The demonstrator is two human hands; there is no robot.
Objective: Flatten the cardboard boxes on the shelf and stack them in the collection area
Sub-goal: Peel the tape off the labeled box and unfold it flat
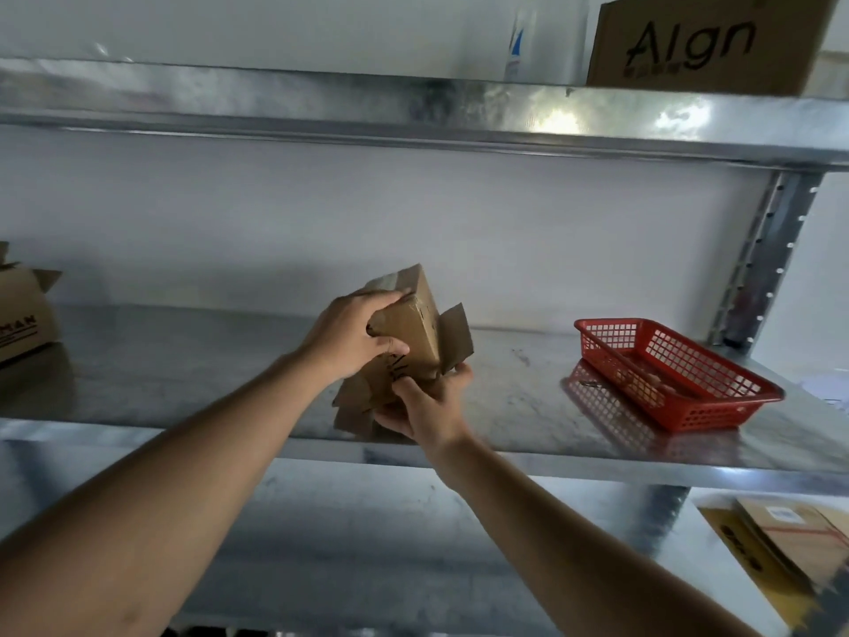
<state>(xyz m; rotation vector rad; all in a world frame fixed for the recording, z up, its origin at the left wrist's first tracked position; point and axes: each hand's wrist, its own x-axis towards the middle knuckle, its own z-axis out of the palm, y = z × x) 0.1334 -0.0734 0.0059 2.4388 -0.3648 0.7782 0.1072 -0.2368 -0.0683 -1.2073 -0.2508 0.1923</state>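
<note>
A small brown cardboard box (416, 331) with loose flaps is held tilted just above the middle metal shelf (183, 374). My left hand (356, 335) grips its upper left side, fingers curled over the taped top edge. My right hand (425, 404) grips it from below, thumb pressed on the lower flaps. Another open cardboard box (23, 314) stands at the shelf's far left. Flattened cardboard (781, 540) lies on the lower shelf at the right.
A red plastic mesh basket (680, 374) sits on the right of the middle shelf. On the top shelf stand a brown printed box (707, 43) and a clear bottle (542, 39). A perforated steel upright (762, 255) rises at the right.
</note>
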